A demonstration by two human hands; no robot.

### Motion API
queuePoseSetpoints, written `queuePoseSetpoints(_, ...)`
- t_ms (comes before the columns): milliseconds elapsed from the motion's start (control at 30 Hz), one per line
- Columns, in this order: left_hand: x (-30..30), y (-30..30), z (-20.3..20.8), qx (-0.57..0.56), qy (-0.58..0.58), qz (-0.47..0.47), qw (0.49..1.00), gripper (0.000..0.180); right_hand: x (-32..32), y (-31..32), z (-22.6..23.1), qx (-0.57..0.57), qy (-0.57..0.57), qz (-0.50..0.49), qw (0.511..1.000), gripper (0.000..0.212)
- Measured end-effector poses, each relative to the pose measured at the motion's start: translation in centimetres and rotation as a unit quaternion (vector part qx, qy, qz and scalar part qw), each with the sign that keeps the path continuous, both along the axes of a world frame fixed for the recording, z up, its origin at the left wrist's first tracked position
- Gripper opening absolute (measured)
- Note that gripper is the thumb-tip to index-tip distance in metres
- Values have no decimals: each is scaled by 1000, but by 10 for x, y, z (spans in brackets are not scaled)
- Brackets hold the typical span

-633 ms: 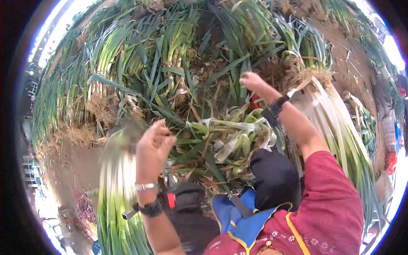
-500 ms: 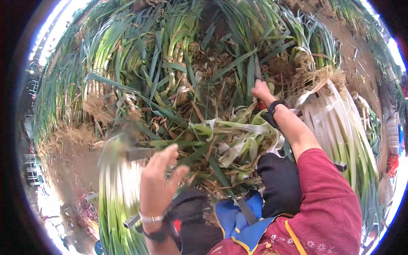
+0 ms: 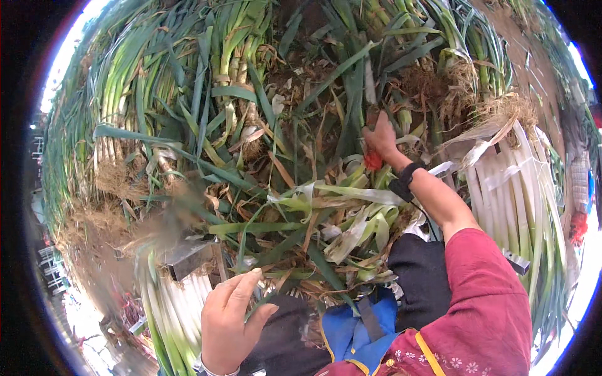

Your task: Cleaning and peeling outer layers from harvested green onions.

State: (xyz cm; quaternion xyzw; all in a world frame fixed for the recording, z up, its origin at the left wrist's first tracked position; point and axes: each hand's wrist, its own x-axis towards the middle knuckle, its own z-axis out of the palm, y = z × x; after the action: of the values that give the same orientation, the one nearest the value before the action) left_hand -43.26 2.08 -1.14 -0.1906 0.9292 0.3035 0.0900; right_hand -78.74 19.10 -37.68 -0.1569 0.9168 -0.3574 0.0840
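Two hands work apart: the right hand (image 3: 380, 135) reaches far forward, fingers closed around a stalk in the leek pile (image 3: 251, 113), while the left hand (image 3: 231, 316) hangs open and empty beside the trimmed white leeks (image 3: 179, 307), which lie stacked close by.

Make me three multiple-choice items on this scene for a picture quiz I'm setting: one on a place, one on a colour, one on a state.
1. Where is the right hand?
A. on the lap
B. out among the green leeks
C. on the cleaned white stalks

2. What colour is the right sleeve?
A. dark red
B. yellow
C. white

3. How is the left hand?
A. shut on a leek
B. out of view
C. open, holding nothing

Answers: 1 B, the arm stretches forward into the pile; 2 A, dark red cloth covers the upper arm; 3 C, its fingers are spread and empty beside the white stalks.
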Motion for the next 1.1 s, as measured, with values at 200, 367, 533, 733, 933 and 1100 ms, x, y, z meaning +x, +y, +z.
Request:
queuePoseSetpoints(200, -9, -3, -1, 12, -8, -18, 1000, 49, 45, 1, 26, -73, 15, 181, 981, 64)
queuePoseSetpoints(367, -10, -6, -1, 12, -8, -24, 1000, 51, 70, -27, 38, -79, -194, 244, 947, 56)
queuePoseSetpoints(533, -2, -8, -1, 20, -20, -10, 1000, 51, 19, -52, 30, -134, 85, 145, 977, 27)
queuePoseSetpoints(733, 4, -11, 4, 30, -7, -16, 999, 50, -74, -35, -28, 66, -137, -143, 978, 36)
queuePoseSetpoints(933, 12, -11, 4, 35, 2, -12, 999, 51, -44, -56, 0, -72, -213, 55, 973, 60)
queuePoseSetpoints(1100, 17, -6, 14, 26, 25, -33, 999, 52, 40, -102, 112, -83, -235, 189, 950, 62)
